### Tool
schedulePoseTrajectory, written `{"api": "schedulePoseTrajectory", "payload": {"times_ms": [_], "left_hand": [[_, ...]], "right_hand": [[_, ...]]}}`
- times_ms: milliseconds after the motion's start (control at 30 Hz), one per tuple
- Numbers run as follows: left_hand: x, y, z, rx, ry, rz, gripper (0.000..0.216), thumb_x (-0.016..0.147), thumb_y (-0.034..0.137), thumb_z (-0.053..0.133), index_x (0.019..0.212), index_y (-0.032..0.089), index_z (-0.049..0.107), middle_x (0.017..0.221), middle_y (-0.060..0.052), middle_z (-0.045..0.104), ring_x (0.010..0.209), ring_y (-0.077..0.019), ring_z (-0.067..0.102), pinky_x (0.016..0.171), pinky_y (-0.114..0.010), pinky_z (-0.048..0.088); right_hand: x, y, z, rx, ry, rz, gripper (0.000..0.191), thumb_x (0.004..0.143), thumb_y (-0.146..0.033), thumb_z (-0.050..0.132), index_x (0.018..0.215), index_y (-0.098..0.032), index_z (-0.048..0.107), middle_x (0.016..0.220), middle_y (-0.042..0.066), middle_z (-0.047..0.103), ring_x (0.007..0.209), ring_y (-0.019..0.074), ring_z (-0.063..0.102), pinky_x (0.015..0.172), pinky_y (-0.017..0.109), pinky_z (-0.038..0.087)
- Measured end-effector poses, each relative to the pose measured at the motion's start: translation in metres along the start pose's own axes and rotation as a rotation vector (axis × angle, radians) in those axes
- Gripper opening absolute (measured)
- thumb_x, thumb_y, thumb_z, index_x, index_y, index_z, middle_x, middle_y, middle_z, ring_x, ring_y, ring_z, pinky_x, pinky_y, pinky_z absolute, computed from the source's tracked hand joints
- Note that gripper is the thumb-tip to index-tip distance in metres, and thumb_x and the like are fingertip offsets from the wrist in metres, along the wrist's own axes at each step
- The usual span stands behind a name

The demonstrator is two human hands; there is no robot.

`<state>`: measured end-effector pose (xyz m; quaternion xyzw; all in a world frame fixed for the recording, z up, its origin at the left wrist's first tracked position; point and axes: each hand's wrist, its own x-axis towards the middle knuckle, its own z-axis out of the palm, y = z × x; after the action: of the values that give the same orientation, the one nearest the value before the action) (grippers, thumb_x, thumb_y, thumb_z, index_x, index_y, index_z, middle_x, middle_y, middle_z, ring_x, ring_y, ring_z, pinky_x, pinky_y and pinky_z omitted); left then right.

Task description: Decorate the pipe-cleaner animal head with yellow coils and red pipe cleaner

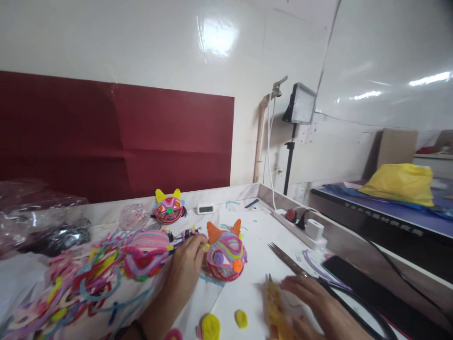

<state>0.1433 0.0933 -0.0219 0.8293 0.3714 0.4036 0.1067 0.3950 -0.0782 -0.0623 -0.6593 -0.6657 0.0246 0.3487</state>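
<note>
My left hand (184,269) rests on the white table (255,274) with its fingers curled against a striped pipe-cleaner head with orange ears (226,255). A pink and purple pipe-cleaner ball (145,255) lies just left of that hand. My right hand (311,302) lies flat, fingers stretched, blurred, over a yellow-orange strip (276,307) and beside open scissors (288,262). A third head with yellow ears (169,208) stands farther back.
A heap of coloured pipe-cleaner loops (78,283) covers the left. Yellow coils (210,326) lie near the front edge. A power strip (304,226), a dark phone (343,271), a small clock (205,208), a lamp stand (290,156) and plastic bags (42,222) surround the work area.
</note>
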Motion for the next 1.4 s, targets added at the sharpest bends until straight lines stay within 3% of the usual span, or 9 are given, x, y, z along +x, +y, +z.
{"api": "schedulePoseTrajectory", "payload": {"times_ms": [133,267,400,533,667,967,1400], "left_hand": [[0.002,-0.001,-0.001,-0.012,-0.006,-0.01,0.02,0.086,0.016,0.04,0.086,0.022,0.059,0.084,-0.004,0.068,0.079,-0.0221,0.065,0.071,-0.034,0.049],[0.002,-0.005,0.002,-0.047,0.005,-0.043,0.019,0.084,0.016,0.043,0.091,0.022,0.058,0.084,-0.004,0.07,0.078,-0.0215,0.068,0.07,-0.033,0.052],[0.0,-0.009,0.006,-0.09,0.019,-0.094,0.016,0.084,0.022,0.044,0.094,0.022,0.056,0.079,-0.003,0.07,0.072,-0.0201,0.071,0.063,-0.029,0.055],[-0.001,-0.01,0.005,-0.118,0.021,-0.15,0.008,0.083,0.027,0.046,0.086,0.024,0.053,0.073,-0.002,0.071,0.063,-0.019,0.071,0.054,-0.026,0.054],[-0.001,-0.009,0.004,-0.127,0.031,-0.189,0.007,0.081,0.03,0.048,0.078,0.025,0.052,0.064,0.0,0.07,0.062,-0.0201,0.071,0.053,-0.025,0.052],[-0.011,-0.002,0.004,-0.107,0.09,-0.241,0.009,0.077,0.032,0.048,0.076,0.024,0.054,0.067,-0.002,0.07,0.063,-0.0204,0.07,0.056,-0.027,0.051],[-0.02,-0.015,0.008,-0.109,0.039,-0.228,0.009,0.08,0.028,0.047,0.081,0.022,0.053,0.074,-0.005,0.069,0.067,-0.0221,0.068,0.06,-0.03,0.051]], "right_hand": [[0.05,-0.019,0.004,0.219,-0.055,0.179,0.043,0.081,-0.046,0.059,0.115,-0.02,0.066,0.125,0.013,0.062,0.113,0.0317,0.057,0.096,0.049,0.044],[0.096,-0.019,0.029,0.425,-0.051,0.26,0.052,0.077,-0.048,0.062,0.114,-0.011,0.063,0.114,0.016,0.067,0.104,0.0286,0.062,0.084,0.04,0.051],[0.116,-0.015,0.049,0.506,-0.056,0.301,0.047,0.075,-0.049,0.063,0.104,-0.011,0.066,0.101,0.013,0.071,0.093,0.0257,0.066,0.077,0.034,0.052],[0.119,-0.019,0.057,0.528,-0.037,0.302,0.033,0.073,-0.043,0.065,0.087,-0.013,0.065,0.08,0.008,0.072,0.077,0.0229,0.066,0.067,0.031,0.051],[0.118,-0.022,0.058,0.535,-0.043,0.284,0.026,0.071,-0.04,0.065,0.08,-0.016,0.063,0.075,0.006,0.071,0.071,0.0215,0.066,0.062,0.029,0.05],[0.109,-0.031,0.053,0.448,-0.047,0.227,0.029,0.071,-0.043,0.062,0.084,-0.018,0.064,0.079,0.006,0.069,0.075,0.0241,0.064,0.068,0.034,0.048],[0.106,-0.045,0.045,0.355,-0.068,0.201,0.031,0.071,-0.043,0.058,0.087,-0.018,0.064,0.083,0.007,0.066,0.078,0.0248,0.062,0.071,0.035,0.046]]}}
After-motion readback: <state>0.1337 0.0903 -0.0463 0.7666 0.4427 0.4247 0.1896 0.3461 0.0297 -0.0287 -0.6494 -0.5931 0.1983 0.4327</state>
